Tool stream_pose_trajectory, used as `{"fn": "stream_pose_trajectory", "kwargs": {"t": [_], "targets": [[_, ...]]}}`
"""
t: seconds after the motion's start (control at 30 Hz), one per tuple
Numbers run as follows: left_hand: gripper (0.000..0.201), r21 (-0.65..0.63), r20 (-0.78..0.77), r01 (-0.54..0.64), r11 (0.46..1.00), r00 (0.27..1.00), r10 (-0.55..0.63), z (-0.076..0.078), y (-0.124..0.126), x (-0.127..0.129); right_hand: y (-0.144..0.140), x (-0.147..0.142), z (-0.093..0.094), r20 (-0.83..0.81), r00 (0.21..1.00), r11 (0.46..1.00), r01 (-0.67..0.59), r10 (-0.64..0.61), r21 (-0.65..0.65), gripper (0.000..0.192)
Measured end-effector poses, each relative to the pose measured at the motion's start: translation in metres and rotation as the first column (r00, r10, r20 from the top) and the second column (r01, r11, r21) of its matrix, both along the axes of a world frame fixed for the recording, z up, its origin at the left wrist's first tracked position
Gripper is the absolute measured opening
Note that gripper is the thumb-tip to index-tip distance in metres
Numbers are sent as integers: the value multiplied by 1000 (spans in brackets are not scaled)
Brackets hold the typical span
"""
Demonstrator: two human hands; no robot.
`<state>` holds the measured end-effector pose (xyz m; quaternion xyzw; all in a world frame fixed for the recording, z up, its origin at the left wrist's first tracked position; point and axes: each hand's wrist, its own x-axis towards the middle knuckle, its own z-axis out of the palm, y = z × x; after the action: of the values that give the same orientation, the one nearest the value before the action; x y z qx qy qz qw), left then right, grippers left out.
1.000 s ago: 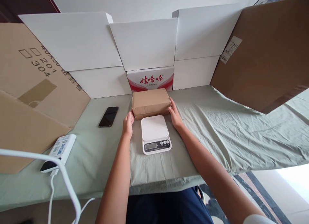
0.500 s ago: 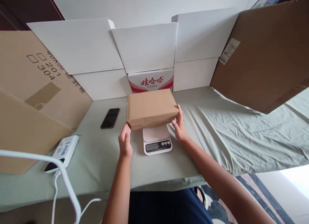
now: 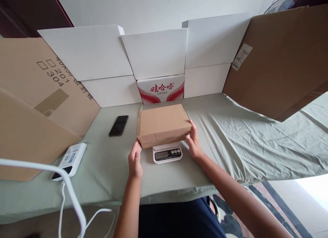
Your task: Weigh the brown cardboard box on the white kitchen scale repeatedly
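The cardboard box point(image 3: 163, 124) sits on top of the kitchen scale point(image 3: 167, 153), covering the white platform so that only the scale's display strip and buttons show at its near edge. It is a plain brown, closed carton, flat-sided and stiff-looking; judged by how easily two open hands carry it, it is probably light, and its matte board should not slip. The short ends are the natural place to hold it, palms pressing inward. The left hand point(image 3: 134, 160) lies at the box's near left corner, fingers loosely spread and only touching the edge, gripping nothing. The right hand point(image 3: 194, 142) is cupped against the right end, fingers curled round that side.

Half a second ago the box was raised and tilted above the scale with most of the platform showing; now it is lower, level and resting on it. A second ago it stood on the desk point(image 3: 230, 145) behind the scale. Left of the scale lies a black phone point(image 3: 118, 125).
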<state>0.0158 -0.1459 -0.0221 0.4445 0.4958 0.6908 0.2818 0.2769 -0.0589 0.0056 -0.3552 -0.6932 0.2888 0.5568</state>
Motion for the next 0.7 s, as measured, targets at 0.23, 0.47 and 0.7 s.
{"fn": "stream_pose_trajectory", "kwargs": {"t": [0.23,0.47,0.7], "targets": [[81,58,0,-13,998,1000,13,5,1,2,5,-1,-6,-186,982,999,-24,15,-48,68],[83,38,-12,1,999,1000,0,3,3,4,26,0,-9,-523,848,960,-72,-83,-270,64],[81,19,-14,11,1000,1000,-11,3,6,6,34,1,-3,-580,806,930,-118,-114,-347,61]]}}
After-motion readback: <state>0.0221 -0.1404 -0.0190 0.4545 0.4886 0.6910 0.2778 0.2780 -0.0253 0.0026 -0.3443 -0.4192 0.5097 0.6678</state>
